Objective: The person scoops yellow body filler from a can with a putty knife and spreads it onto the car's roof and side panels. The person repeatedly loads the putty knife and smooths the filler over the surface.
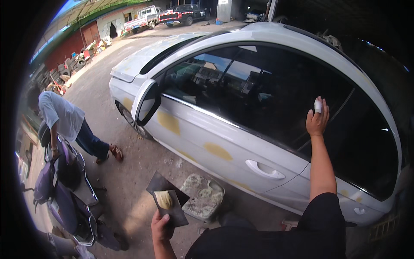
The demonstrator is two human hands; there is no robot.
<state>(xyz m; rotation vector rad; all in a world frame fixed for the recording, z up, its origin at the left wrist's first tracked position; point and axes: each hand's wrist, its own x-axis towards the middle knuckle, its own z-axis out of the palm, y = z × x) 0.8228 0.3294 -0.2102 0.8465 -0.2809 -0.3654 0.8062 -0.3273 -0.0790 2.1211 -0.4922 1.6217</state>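
Observation:
My left hand (pixel 161 226) grips a dark flat board (pixel 177 216) from below, with the thumb on top. A smear of yellow putty (pixel 164 199) lies on the board, and a second dark flat piece (pixel 160 183) sticks out beyond it. My right hand (pixel 317 121) is stretched up against the dark side window (pixel 276 86) of a white car (pixel 207 116), its fingers extended and holding nothing. One finger wears a white wrap (pixel 318 105). Yellow filler patches (pixel 217 151) mark the door, near the white door handle (pixel 265 169).
A worn, dusty block-like seat (pixel 202 197) stands on the ground beside the car. To the left, a person in a light shirt (pixel 62 113) bends over a purple scooter (pixel 64 190). The side mirror (pixel 147 102) juts out. Tyres (pixel 69 65) and parked trucks (pixel 144 19) are farther off.

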